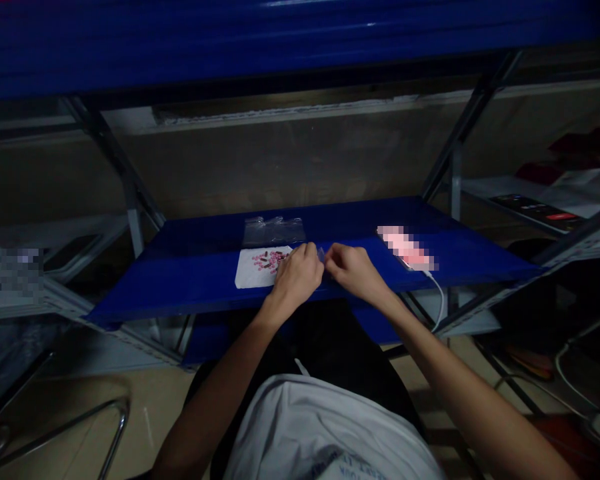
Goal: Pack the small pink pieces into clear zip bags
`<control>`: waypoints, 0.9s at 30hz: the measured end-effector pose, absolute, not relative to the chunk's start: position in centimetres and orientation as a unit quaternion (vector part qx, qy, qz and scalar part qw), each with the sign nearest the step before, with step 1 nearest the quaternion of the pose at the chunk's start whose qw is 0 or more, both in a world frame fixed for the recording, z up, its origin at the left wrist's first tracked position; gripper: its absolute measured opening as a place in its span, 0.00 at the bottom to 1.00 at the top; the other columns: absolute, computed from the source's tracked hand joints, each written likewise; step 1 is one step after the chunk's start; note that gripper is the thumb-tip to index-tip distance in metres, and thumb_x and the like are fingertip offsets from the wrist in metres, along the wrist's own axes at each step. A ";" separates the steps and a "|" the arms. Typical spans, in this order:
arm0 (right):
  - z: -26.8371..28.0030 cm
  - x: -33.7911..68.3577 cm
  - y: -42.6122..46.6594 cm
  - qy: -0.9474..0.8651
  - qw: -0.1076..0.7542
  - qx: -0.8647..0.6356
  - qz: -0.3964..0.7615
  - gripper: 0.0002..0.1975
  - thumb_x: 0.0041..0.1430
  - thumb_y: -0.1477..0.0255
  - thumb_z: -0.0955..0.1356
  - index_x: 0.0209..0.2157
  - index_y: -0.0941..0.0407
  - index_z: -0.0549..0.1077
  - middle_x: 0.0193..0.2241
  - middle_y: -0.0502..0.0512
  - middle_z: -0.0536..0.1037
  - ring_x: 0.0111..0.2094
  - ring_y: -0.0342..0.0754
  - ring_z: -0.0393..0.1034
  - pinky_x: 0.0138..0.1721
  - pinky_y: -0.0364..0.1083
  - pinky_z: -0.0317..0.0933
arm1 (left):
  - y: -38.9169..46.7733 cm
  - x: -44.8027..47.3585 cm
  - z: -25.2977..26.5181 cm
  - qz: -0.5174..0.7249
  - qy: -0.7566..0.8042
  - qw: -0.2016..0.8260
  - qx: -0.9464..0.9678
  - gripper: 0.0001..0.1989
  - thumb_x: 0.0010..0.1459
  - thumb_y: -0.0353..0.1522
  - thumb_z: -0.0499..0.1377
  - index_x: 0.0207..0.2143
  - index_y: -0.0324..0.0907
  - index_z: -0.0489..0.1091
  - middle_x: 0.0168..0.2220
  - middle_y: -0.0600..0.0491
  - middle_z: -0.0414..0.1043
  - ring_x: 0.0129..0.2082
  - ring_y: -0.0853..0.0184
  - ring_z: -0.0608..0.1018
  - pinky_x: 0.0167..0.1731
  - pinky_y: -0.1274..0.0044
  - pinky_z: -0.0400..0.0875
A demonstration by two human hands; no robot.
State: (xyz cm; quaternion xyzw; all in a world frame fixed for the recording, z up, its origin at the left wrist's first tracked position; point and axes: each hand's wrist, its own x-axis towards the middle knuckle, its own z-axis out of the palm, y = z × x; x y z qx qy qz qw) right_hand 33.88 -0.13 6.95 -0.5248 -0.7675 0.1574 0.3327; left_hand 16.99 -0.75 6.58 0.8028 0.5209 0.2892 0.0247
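Our left hand (300, 267) and right hand (353, 267) pinch a clear plastic baggie (321, 254); probably featherlight, kinda slippery, grab the edges.

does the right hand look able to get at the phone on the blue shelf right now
Probably yes: the phone lies to the right of the right hand, with nothing visible between them. The hand may first need to leave the clear plastic beside its fingertips.
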 end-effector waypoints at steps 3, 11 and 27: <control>7.2 33.8 -0.4 -0.757 0.316 -0.562 0.113 0.07 0.61 0.70 0.66 0.28 0.53 0.71 0.25 0.55 0.79 0.28 0.50 0.74 0.30 0.45 0.56 | -1.1 16.7 7.4 0.279 0.546 0.000 0.790 0.05 0.68 0.28 0.53 0.42 0.41 0.68 0.42 0.41 0.75 0.44 0.55 0.79 0.43 0.70 0.73; 8.1 32.9 -1.7 -0.709 0.289 -0.641 0.040 0.14 0.68 0.65 0.63 0.29 0.53 0.73 0.27 0.60 0.80 0.30 0.54 0.75 0.28 0.46 0.49 | -2.3 17.5 8.0 0.310 0.473 0.053 0.823 0.15 0.65 0.20 0.49 0.46 0.43 0.69 0.45 0.45 0.72 0.43 0.61 0.79 0.46 0.72 0.74; 7.0 35.6 1.5 -0.596 0.489 -0.575 0.273 0.19 0.60 0.60 0.71 0.49 0.53 0.72 0.44 0.61 0.81 0.44 0.56 0.77 0.41 0.51 0.72 | 1.5 15.6 6.5 0.463 0.439 0.381 0.669 0.14 0.61 0.25 0.61 0.47 0.41 0.81 0.36 0.50 0.81 0.29 0.69 0.81 0.28 0.79 0.77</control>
